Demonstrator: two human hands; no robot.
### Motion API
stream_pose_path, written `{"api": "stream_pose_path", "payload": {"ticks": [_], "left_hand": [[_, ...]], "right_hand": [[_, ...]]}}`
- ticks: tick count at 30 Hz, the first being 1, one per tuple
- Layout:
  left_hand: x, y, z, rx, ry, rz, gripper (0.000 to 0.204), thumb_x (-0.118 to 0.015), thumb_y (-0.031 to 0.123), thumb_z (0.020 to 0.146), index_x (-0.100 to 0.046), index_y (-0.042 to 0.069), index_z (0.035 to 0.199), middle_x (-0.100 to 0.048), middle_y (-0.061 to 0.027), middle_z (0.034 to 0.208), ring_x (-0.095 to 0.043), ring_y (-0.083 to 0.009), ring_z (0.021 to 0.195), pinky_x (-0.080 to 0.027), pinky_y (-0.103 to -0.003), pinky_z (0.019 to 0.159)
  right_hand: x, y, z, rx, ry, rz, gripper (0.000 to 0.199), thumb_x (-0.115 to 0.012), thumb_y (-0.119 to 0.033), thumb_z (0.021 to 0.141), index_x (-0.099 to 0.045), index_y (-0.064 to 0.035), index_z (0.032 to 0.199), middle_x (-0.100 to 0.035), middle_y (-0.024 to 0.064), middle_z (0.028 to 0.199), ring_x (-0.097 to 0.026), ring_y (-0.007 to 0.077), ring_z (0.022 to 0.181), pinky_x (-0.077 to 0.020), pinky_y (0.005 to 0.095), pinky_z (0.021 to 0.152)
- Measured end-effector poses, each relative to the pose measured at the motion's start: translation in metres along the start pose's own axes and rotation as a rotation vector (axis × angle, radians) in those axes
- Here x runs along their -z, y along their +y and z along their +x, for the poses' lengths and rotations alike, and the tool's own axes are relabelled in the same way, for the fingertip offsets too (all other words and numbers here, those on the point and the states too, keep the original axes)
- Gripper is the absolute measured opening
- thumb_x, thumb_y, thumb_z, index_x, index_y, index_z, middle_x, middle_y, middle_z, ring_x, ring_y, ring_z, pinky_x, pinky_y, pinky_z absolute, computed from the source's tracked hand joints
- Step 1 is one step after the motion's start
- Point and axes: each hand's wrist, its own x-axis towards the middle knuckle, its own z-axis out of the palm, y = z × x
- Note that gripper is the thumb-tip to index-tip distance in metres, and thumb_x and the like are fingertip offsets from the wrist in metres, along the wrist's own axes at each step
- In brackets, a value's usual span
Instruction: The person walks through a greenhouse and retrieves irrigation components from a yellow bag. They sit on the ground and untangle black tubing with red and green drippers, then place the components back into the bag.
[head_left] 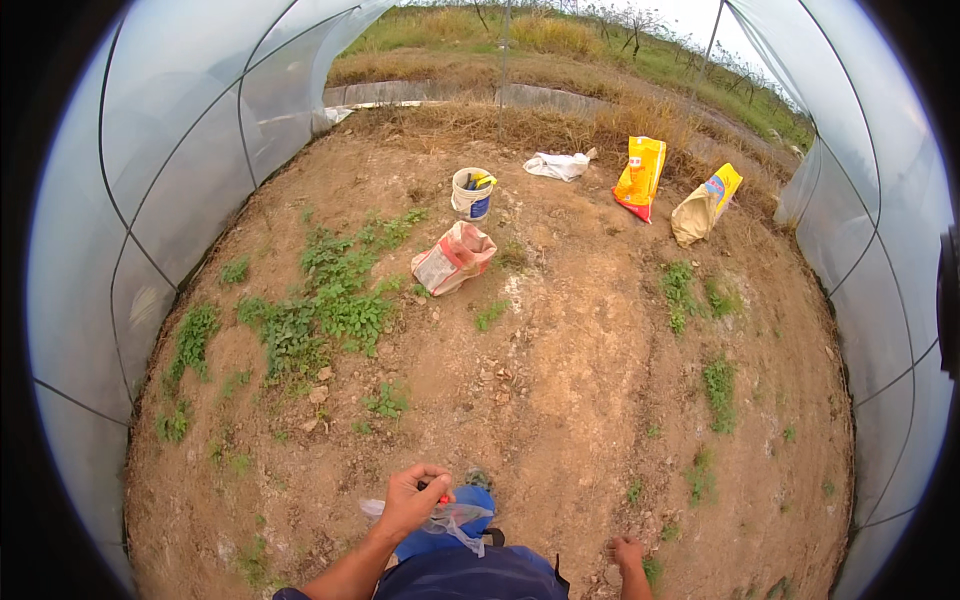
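My left hand (415, 497) is raised in front of my body, its fingers closed on the gathered top of a thin, clear plastic bag (455, 517). The bag hangs beside my blue-clad leg (476, 500). A small red bit shows by the thumb; what it belongs to is hidden. Away to the right, my right hand (627, 552) hangs low over the soil, fingers loosely bent and apart, with nothing seen in them. Ahead, an open white-and-red sack (453, 262) slumps on the ground. Just behind it is a white bucket (471, 196) with yellow and dark items inside.
A white sack (558, 166) lies flat farther back. Two bags, one orange-yellow (641, 177) and one tan-and-yellow (704, 206), stand at the far right. Green plants (330, 290) grow in patches on the brown soil. Plastic sheeting on thin poles walls both sides.
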Motion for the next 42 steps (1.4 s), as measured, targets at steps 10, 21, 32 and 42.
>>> {"api": "stream_pose_path", "payload": {"ticks": [10, 21, 32, 42], "left_hand": [[-0.019, 0.119, 0.332, 0.209, -0.024, 0.217, 0.016, -0.071, 0.013, 0.091, -0.07, -0.003, 0.093, -0.067, -0.0039, 0.072, -0.062, -0.0074, 0.063, -0.049, -0.024, 0.055], [-0.06, 0.006, 0.658, 0.488, 0.262, 0.543, 0.023, -0.073, 0.019, 0.089, -0.071, -0.003, 0.089, -0.068, -0.0067, 0.066, -0.064, -0.0108, 0.056, -0.048, -0.027, 0.052], [-0.065, -0.207, 0.972, 0.865, 0.112, 0.568, 0.05, -0.078, 0.033, 0.085, -0.067, -0.006, 0.114, -0.068, -0.0088, 0.067, -0.062, -0.0122, 0.055, -0.051, -0.03, 0.053], [0.005, -0.418, 1.107, 0.752, 0.536, 0.088, 0.074, -0.076, 0.044, 0.086, -0.05, -0.006, 0.134, -0.063, -0.0077, 0.078, -0.051, -0.0099, 0.047, -0.039, -0.027, 0.042]], "right_hand": [[-0.049, -0.073, 0.13, -0.053, -0.383, -0.125, 0.027, -0.053, -0.034, 0.099, -0.062, -0.0116, 0.087, -0.06, 0.0067, 0.071, -0.052, 0.0189, 0.046, -0.0379, 0.0319, 0.037], [-0.221, -0.543, 0.52, 0.285, -0.283, -0.788, 0.033, -0.067, -0.029, 0.081, -0.071, 0.0026, 0.09, -0.07, 0.0189, 0.078, -0.07, 0.0283, 0.067, -0.0562, 0.0373, 0.063], [-0.635, -0.924, 0.7, 0.986, -0.41, -1.146, 0.041, -0.069, -0.027, 0.083, -0.06, -0.0043, 0.116, -0.066, 0.0217, 0.114, -0.064, 0.0403, 0.105, -0.052, 0.0499, 0.089], [-0.904, -0.91, 0.715, 1.377, -0.696, -1.014, 0.078, -0.071, -0.038, 0.085, -0.036, -0.0115, 0.149, -0.052, 0.0145, 0.138, -0.049, 0.0351, 0.128, -0.0349, 0.0548, 0.108]]}}
